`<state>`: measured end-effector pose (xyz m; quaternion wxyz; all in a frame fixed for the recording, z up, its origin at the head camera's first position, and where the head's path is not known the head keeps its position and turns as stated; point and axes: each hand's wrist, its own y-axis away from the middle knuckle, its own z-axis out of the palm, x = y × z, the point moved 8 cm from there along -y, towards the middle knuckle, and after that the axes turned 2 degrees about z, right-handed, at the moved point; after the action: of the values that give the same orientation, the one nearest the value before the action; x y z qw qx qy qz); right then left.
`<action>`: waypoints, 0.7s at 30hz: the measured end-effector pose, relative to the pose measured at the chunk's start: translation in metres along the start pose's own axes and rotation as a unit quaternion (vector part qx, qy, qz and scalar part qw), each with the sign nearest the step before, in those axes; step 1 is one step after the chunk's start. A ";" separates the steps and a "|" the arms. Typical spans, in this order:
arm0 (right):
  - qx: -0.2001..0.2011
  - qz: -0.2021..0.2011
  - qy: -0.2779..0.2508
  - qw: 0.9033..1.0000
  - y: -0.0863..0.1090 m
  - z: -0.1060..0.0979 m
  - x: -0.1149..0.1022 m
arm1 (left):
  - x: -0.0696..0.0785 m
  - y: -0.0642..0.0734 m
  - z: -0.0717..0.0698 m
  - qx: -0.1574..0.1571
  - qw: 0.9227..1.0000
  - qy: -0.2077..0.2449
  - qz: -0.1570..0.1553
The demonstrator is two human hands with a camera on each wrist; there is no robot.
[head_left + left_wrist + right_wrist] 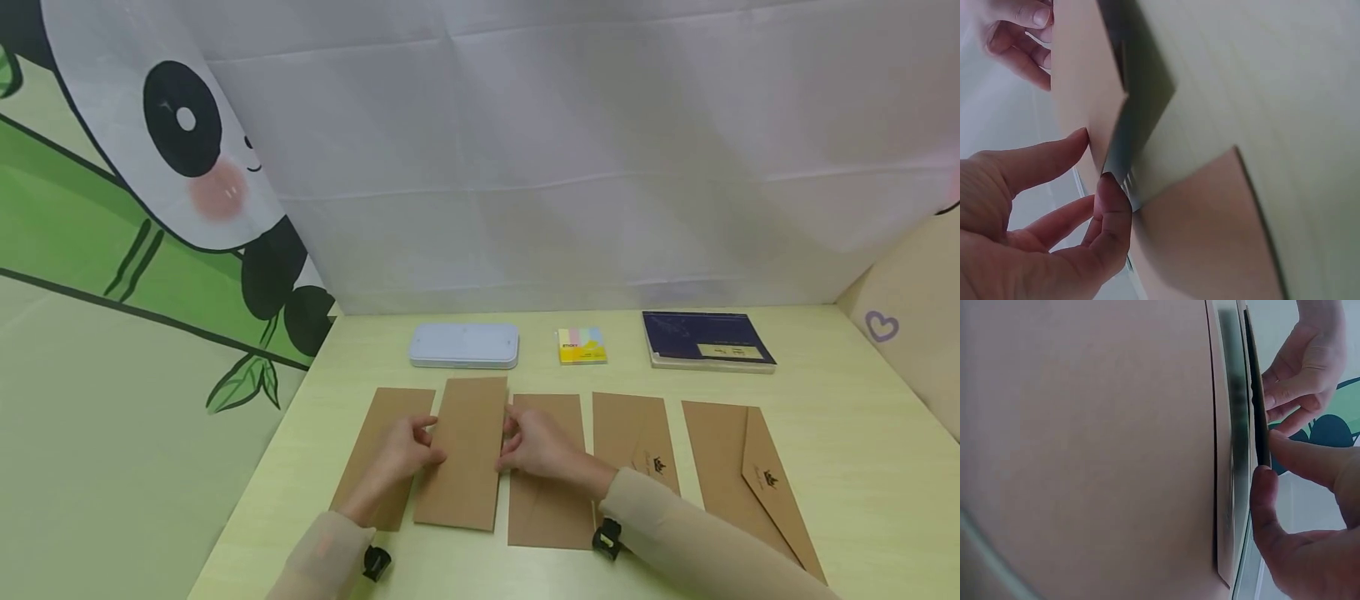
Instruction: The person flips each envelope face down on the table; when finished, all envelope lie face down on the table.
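Observation:
A plain brown paper envelope (463, 454) is held between both hands, raised a little off the table, as its shadow in the left wrist view shows. My left hand (405, 450) pinches its left edge with thumb and fingers. On the opposite edge, my right hand (542, 442) grips it between thumb and fingertips, seen closely in the right wrist view (1310, 506). Another brown envelope (363, 467) lies partly beneath the left hand and wrist. Under the right hand and forearm is a third envelope (551, 521), lying flat.
Farther right lie two envelopes with crown-printed flaps, one partly behind the right sleeve (630, 421) and one at the end (720, 450). Along the back of the table (885, 467) sit a pale case (465, 343), sticky notes (581, 346) and a dark blue book (705, 337).

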<state>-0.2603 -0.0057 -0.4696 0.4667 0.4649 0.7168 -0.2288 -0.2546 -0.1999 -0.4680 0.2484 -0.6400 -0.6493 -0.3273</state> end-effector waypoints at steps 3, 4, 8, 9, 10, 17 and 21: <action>-0.009 0.007 0.008 1.000 -0.001 0.003 -0.001 | -0.001 0.001 0.001 -0.007 1.000 -0.011 -0.005; -0.011 0.010 0.010 1.000 -0.001 0.003 -0.001 | -0.001 0.001 0.001 -0.008 1.000 -0.012 -0.006; -0.020 0.024 0.028 0.999 -0.004 0.007 -0.001 | -0.002 0.001 0.002 -0.008 1.000 -0.022 -0.013; -0.020 0.027 0.037 0.999 -0.004 0.007 0.000 | -0.002 0.001 0.002 -0.008 1.000 -0.026 -0.014; -0.018 0.028 0.052 0.998 -0.004 0.008 -0.001 | -0.002 0.001 0.002 -0.008 0.999 -0.032 -0.014; -0.006 0.037 0.114 0.993 -0.006 0.009 0.000 | 0.000 0.001 0.003 -0.009 0.994 -0.102 -0.024; -0.004 0.042 0.123 0.991 -0.007 0.009 0.000 | 0.004 0.002 0.003 -0.010 0.993 -0.118 -0.024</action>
<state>-0.2623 -0.0154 -0.4747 0.3857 0.5178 0.7493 -0.1471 -0.2526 -0.1953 -0.4669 0.1558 -0.6604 -0.6862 -0.2621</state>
